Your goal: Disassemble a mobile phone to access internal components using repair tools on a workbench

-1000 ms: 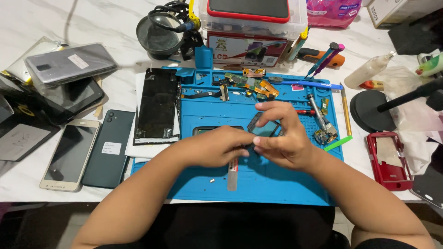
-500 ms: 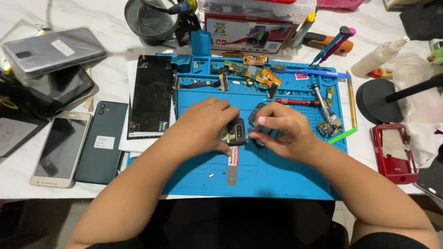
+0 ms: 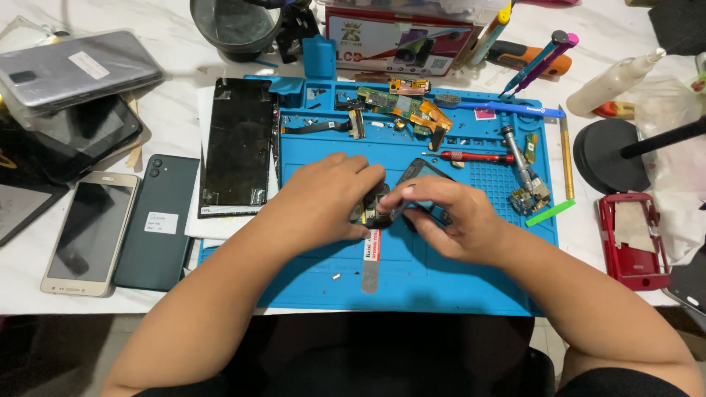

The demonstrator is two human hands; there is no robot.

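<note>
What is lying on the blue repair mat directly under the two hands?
A flat metal opening tool lies on the blue mat, its upper end hidden beneath the left hand and right hand. Both pinch a small dark phone part; anything else beneath is covered.

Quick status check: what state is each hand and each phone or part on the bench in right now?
left hand: gripping a small dark part over the blue mat
right hand: pinching the same part
metal opening tool: flat on the mat
black screen panel: flat, detached
dark green phone: back up
gold phone: screen up, dark
red phone frame: empty, on the table
</note>
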